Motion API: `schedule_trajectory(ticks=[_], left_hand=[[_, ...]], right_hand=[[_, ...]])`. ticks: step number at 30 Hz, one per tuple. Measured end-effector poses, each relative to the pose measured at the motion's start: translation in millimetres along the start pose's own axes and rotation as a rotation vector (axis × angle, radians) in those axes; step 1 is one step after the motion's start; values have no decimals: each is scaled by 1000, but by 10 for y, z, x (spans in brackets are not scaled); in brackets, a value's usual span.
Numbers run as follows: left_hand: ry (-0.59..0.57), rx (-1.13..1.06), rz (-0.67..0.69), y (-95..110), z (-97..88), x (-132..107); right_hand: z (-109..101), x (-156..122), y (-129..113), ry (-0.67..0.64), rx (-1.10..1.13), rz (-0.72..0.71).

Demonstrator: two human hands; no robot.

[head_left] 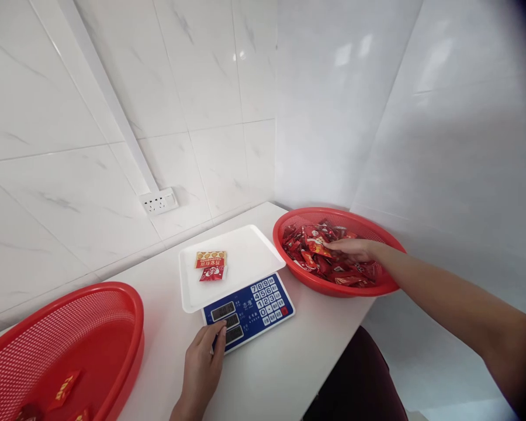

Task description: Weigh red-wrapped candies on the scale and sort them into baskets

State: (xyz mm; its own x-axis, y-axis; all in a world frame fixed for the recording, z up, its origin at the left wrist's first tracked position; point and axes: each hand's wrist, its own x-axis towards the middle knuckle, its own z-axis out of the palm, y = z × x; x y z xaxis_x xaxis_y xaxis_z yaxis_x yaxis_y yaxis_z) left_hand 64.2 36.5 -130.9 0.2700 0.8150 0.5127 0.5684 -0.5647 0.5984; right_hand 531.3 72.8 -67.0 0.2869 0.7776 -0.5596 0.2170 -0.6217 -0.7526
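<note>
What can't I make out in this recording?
Head view:
Right hand: fingers partly hidden by the hand itself; grip unclear.
Scale screens: digits too small and dim; left hand covers part.
Left basket: cut off by left and bottom edges.
Right basket: floor mostly hidden by packets.

Scale, Two Baskets, Two Hands

Scale [272,301], blue-panelled: white tray [249,251] bearing two packets [210,259]; left hand [203,362], fingertips at its displays [222,311].
Right of scale: red basket [304,285], heaped with red wrappers [353,280]; right hand [355,249] within, touching one, grip unclear.
Left of scale: second red basket [131,327], few wrappers [65,389] inside.
Behind scale: wall socket [158,202].
</note>
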Motion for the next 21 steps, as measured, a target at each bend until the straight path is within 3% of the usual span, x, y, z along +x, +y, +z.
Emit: schedule_trajectory(ticks=[14,21], left_hand=[[26,18,56,35,-20,5],[22,20,40,22,-16,7]], right_hand=[[-56,-181,-42,-217,-21,-35],[14,-214,-112,-122,3,-131]])
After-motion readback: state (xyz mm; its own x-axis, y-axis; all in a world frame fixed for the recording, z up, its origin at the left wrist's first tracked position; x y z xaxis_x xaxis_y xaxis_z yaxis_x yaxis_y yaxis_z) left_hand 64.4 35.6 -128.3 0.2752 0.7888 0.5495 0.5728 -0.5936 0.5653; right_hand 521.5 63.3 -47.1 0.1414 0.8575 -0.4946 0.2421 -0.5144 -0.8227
